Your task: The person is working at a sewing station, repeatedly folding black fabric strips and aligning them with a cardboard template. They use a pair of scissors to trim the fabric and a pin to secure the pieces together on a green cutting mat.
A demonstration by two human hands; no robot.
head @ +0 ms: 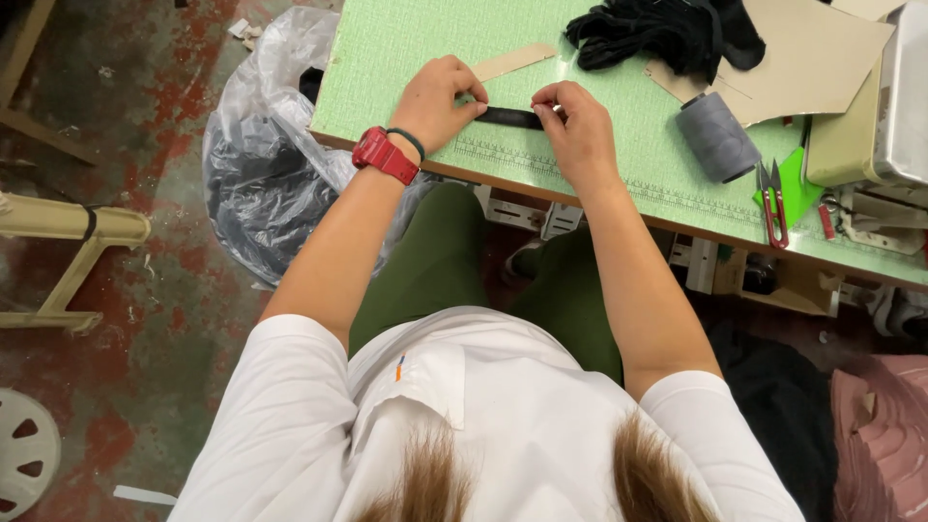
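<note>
My left hand [437, 100], with a red watch on its wrist, pinches the left end of a narrow black fabric strip [509, 117] lying flat on the green table [406, 48]. My right hand [577, 126] pinches the strip's right end. Just beyond my left fingers lies a tan cardboard strip [512, 61]. A printed ruler scale runs along the table's near edge below both hands.
A pile of black fabric [667, 34] and tan cardboard sheets [822, 58] lie at the back right. A grey thread spool [716, 137], red-handled snips [773, 203] and a sewing machine [904, 97] stand to the right. A clear plastic bag [266, 164] sits left of the table on the floor.
</note>
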